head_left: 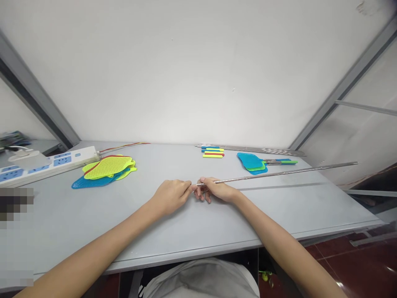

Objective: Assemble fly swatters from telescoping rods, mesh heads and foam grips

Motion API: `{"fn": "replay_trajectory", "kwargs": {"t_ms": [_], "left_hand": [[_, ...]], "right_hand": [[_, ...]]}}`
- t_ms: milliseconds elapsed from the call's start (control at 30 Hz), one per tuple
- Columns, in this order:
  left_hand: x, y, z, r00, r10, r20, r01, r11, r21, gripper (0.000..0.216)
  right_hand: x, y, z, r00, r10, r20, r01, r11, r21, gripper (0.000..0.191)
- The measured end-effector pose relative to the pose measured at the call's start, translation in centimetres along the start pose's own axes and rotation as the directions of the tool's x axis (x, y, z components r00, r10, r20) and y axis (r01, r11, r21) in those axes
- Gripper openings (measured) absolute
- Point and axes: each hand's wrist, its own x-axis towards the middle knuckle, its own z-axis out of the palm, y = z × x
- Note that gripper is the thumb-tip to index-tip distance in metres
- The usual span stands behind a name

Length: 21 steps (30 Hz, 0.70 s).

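Note:
In front of me I hold a long, thin, silvery metal rod (279, 173) with joints like a telescopic tube. My left hand (173, 195) is closed on its left end, thumb and fingers pinching it. My right hand (214, 190) is closed around the rod just beside the left, its index finger and thumb near the shaft and its other fingers curled below. From there the rod runs far to the right, its thicker end above the table. Beyond it lie blue and green fly swatters (250, 162) with metal shafts and coloured grips.
Perforated yellow, red and blue swatter heads (108, 169) are piled at the left. Behind them stretches a white power strip (65, 160) with a cable. Several coloured tubes (213, 153) and a bundle of metal rods (263, 150) lie along the wall at the grey table's (217, 236) back.

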Motion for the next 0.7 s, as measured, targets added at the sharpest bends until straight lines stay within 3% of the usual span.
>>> {"fn": "replay_trajectory", "kwargs": {"t_ms": [700], "left_hand": [[-0.06,0.31,0.05,1.000,0.002,0.006,-0.002,1.000,-0.019,0.045]], "right_hand": [[0.10,0.36,0.01,1.000,-0.001,-0.001,0.001,0.999,-0.037,0.047]]}}
